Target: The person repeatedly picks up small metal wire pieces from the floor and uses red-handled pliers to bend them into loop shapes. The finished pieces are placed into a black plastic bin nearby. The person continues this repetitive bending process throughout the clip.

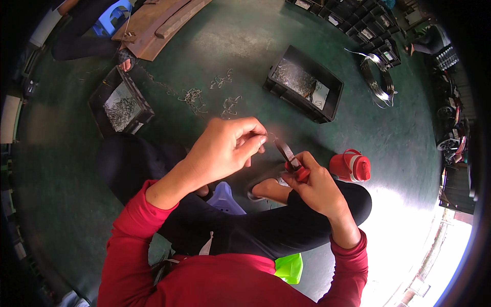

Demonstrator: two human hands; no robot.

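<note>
My left hand (222,148) is closed, thumb and forefinger pinching a thin bent wire piece (271,135) whose end sticks out to the right. Red-handled pliers (287,154) are gripped in my right hand (319,187), their jaws pointing up and left toward that wire. Whether the jaws touch it is too small to tell. Beyond my hands, small bent wire hooks lie on the green floor in a tangled pile (193,100) and two looser groups.
Black crates with wire pieces stand at left (144,113) and far right (286,97). A red jug (350,166) is right of my knee. Farther off are a wire coil (382,92), stacked black crates (353,20) and a wooden board (148,30). Another person's dark-clothed limb (84,46) reaches toward the left crate.
</note>
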